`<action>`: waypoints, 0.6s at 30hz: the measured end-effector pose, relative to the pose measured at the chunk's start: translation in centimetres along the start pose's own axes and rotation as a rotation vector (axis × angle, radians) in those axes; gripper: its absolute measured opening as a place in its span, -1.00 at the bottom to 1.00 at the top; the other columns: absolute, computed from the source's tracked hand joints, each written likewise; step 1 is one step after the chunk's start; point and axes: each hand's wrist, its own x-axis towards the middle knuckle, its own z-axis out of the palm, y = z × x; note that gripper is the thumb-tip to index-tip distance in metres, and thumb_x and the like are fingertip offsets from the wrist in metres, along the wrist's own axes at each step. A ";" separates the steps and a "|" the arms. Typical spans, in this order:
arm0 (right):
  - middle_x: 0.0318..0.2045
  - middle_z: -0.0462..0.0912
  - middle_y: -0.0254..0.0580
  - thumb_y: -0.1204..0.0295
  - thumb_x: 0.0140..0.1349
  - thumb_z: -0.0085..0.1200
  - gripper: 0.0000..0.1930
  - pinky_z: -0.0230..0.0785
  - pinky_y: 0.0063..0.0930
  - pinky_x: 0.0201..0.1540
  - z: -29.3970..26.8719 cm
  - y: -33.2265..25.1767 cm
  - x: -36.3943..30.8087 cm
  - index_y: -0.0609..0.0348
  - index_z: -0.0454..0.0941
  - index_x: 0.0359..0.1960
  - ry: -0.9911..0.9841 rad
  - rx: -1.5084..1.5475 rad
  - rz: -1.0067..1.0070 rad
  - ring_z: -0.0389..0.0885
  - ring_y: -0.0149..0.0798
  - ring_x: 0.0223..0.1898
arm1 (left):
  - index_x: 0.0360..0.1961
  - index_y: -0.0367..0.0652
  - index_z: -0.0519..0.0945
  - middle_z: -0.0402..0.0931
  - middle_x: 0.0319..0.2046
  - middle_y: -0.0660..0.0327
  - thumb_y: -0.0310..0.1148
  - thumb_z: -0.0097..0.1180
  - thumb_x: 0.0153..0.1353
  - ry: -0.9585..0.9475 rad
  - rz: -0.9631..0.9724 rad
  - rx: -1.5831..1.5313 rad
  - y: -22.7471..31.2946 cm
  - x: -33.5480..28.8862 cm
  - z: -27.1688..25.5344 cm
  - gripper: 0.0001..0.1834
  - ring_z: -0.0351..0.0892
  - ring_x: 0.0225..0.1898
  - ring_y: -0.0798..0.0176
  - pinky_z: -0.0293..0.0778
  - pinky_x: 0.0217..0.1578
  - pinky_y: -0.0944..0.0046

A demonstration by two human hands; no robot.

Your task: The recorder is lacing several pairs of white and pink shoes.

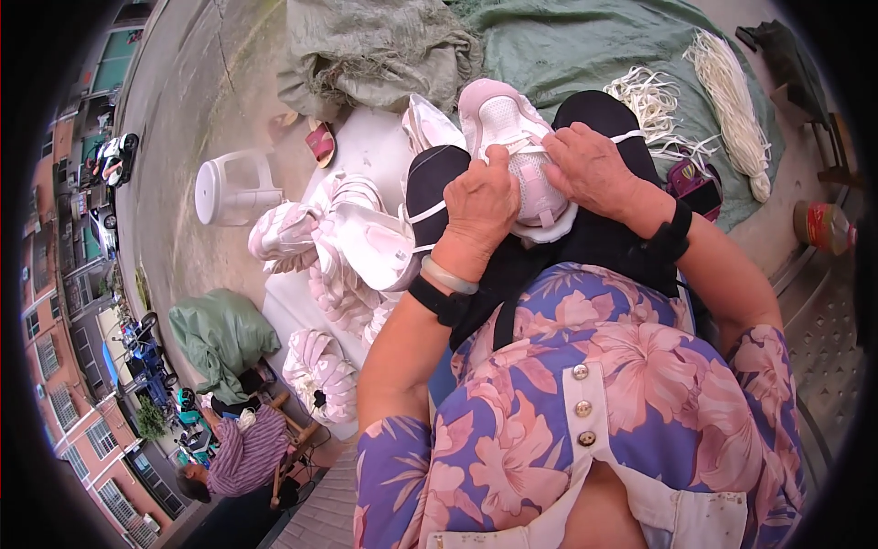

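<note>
A pink and white sneaker (528, 188) lies between my knees, its toe pointing away from me. White shoelace (519, 146) crosses its tongue. My left hand (483, 199) is closed in a pinch on the lace at the shoe's left edge. On the other side, my right hand (599, 172) has its fingers curled over the lace and against the shoe. The fingertips of both hands are partly hidden. Black pads (426, 188) with white straps cover my knees.
Several pink-white shoes (366, 242) are heaped on my left. White laces (729, 105) lie on green cloth (585, 46) at the far right. A white plastic stool (233, 188) stands left, near a red slipper (321, 143). Another person (247, 453) sits at the lower left.
</note>
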 end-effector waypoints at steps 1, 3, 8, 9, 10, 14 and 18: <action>-0.47 0.47 -0.17 0.32 0.01 0.05 -0.77 0.32 -0.32 -0.29 0.0 0.1 0.0 0.17 0.43 -0.34 0.007 0.031 0.003 0.44 -0.12 -0.35 | -0.29 -0.18 0.41 0.45 -0.62 0.07 -0.40 -0.02 0.00 -0.030 -0.011 -0.013 0.0 0.1 -0.2 -0.79 0.50 -0.56 -0.06 0.44 -0.53 0.08; -0.48 0.47 -0.16 0.33 0.01 0.05 -0.78 0.32 -0.31 -0.31 -0.6 0.9 0.0 0.15 0.44 -0.32 -0.008 0.108 0.001 0.45 -0.11 -0.36 | -0.26 -0.19 0.43 0.47 -0.59 0.06 -0.40 -0.02 0.00 -0.047 -0.023 -0.080 -0.1 0.0 -1.0 -0.77 0.50 -0.52 -0.07 0.44 -0.49 0.07; -0.53 0.47 -0.13 0.41 0.04 0.01 -0.84 0.34 -0.22 -0.40 -2.1 3.3 0.5 0.11 0.44 -0.31 -0.007 0.335 -0.105 0.51 -0.05 -0.45 | -0.28 -0.14 0.47 0.49 -0.48 0.10 -0.40 0.04 0.05 0.060 0.070 -0.188 -2.8 -0.9 -2.4 -0.82 0.50 -0.45 -0.06 0.41 -0.48 0.09; -0.53 0.47 -0.13 0.41 0.04 0.01 -0.84 0.34 -0.22 -0.40 -2.5 3.4 0.5 0.11 0.44 -0.31 -0.008 0.338 -0.107 0.51 -0.05 -0.45 | -0.28 -0.14 0.47 0.49 -0.48 0.10 -0.40 0.04 0.05 0.060 0.067 -0.185 -3.1 -1.2 -2.5 -0.82 0.50 -0.45 -0.06 0.41 -0.48 0.09; -0.52 0.49 -0.14 0.43 0.05 -0.01 -0.86 0.35 -0.25 -0.41 -3.0 3.6 0.6 0.11 0.43 -0.33 -0.093 0.231 -0.135 0.51 -0.06 -0.44 | -0.34 -0.13 0.45 0.46 -0.50 0.11 -0.41 0.04 0.07 0.017 0.081 -0.070 -3.3 -1.4 -2.8 -0.88 0.49 -0.49 -0.04 0.39 -0.51 0.10; -0.51 0.52 -0.17 0.50 0.06 -0.04 -0.92 0.37 -0.33 -0.45 -2.7 5.0 -0.4 0.11 0.41 -0.38 -0.131 0.109 -0.203 0.53 -0.08 -0.44 | -0.48 -0.12 0.39 0.38 -0.60 0.13 -0.47 0.02 0.09 -0.002 0.104 0.116 -4.3 -2.9 -2.7 -0.93 0.45 -0.56 0.00 0.34 -0.58 0.13; -0.56 0.50 -0.17 0.50 0.09 -0.05 -0.95 0.36 -0.32 -0.47 -2.8 7.1 -2.9 0.12 0.39 -0.39 -0.004 0.151 -0.167 0.52 -0.06 -0.49 | -0.43 -0.12 0.43 0.42 -0.60 0.11 -0.47 0.00 0.11 0.010 0.033 0.105 -6.7 -5.5 -3.6 -0.99 0.47 -0.53 -0.02 0.36 -0.55 0.13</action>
